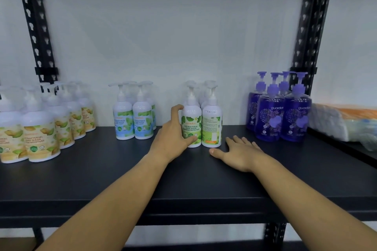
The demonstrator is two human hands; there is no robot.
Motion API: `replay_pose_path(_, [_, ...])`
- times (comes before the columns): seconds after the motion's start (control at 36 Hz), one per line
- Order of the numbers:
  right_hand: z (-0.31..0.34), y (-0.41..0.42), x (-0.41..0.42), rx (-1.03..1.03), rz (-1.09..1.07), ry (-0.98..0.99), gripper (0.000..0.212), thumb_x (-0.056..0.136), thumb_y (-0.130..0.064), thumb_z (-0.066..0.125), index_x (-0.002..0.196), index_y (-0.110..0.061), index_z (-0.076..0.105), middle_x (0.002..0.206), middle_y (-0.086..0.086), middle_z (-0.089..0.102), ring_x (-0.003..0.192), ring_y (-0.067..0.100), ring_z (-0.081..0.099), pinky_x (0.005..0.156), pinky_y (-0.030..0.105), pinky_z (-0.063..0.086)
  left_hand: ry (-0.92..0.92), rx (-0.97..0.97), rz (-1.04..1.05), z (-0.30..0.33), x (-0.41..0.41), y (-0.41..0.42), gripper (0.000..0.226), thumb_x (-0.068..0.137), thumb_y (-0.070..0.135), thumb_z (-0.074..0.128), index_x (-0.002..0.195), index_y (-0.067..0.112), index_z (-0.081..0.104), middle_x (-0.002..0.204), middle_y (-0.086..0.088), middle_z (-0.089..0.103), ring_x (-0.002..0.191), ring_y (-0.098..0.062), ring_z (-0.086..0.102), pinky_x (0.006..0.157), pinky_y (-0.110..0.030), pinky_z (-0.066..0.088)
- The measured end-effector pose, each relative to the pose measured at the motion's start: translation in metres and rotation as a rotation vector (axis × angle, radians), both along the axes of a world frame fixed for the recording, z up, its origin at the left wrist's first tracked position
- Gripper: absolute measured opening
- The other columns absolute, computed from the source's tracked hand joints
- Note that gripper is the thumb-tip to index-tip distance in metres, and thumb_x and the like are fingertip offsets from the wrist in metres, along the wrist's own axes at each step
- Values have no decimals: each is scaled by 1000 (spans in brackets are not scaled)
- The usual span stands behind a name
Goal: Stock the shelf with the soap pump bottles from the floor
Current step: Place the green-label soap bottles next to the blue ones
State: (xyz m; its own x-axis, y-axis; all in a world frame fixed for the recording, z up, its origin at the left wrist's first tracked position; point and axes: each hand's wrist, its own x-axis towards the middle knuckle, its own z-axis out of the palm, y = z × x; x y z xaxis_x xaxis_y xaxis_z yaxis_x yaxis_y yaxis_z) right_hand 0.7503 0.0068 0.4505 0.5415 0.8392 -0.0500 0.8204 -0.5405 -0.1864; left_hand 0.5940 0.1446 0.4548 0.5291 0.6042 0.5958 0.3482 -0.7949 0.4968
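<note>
Shelf (183,179) looks mostly stocked already, left hand (173,136) wrapped around a green-label hand wash bottle (191,126), right hand (240,152) flat and spread, floor's out of view.

yellow bottles (43,136): 7 (roughly) | blue bottles (142,121): 4 | green bottles (191,126): 4 | purple bottles (270,117): 4

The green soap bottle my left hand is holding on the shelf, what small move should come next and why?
Probably let go. The left hand grips the green bottle, which already stands upright on the shelf, label forward, close beside its neighbour. That neighbour shows its back label, so the open right hand resting on the shelf next to it could then turn it to face front.
</note>
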Motion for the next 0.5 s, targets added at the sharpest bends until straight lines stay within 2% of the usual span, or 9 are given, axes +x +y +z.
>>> replay_pose_path(0.19, [0,1,0,8,-1,3,96,88,-83,25,161,-23,9,168,3,1,155,25,-1,125,46,3,8,-6,13,0,-1,-3,88,79,28,80,138,35,15,71,5,59,64,-12,60,61,-36,53])
replay_pose_path(0.36, [0,2,0,33,0,3,96,88,-82,27,160,-22,10,168,3,3,155,25,1,125,46,4,18,-15,11,1,-2,-3,89,80,27,78,140,34,13,72,3,60,64,-12,60,64,-39,55])
replay_pose_path(0.42, [0,0,0,68,6,10,95,88,-81,31,160,-22,13,168,3,8,155,25,5,124,46,6,38,-39,7,0,-3,-3,93,80,30,78,142,37,9,78,3,64,69,-13,62,68,-41,56])
replay_pose_path(0.5, [1,-1,2,189,4,56,96,86,-77,46,159,-22,18,165,5,22,151,27,21,122,46,19,100,-94,25,-2,-10,-2,97,80,43,76,146,39,5,106,-5,66,92,-22,64,84,-46,55])
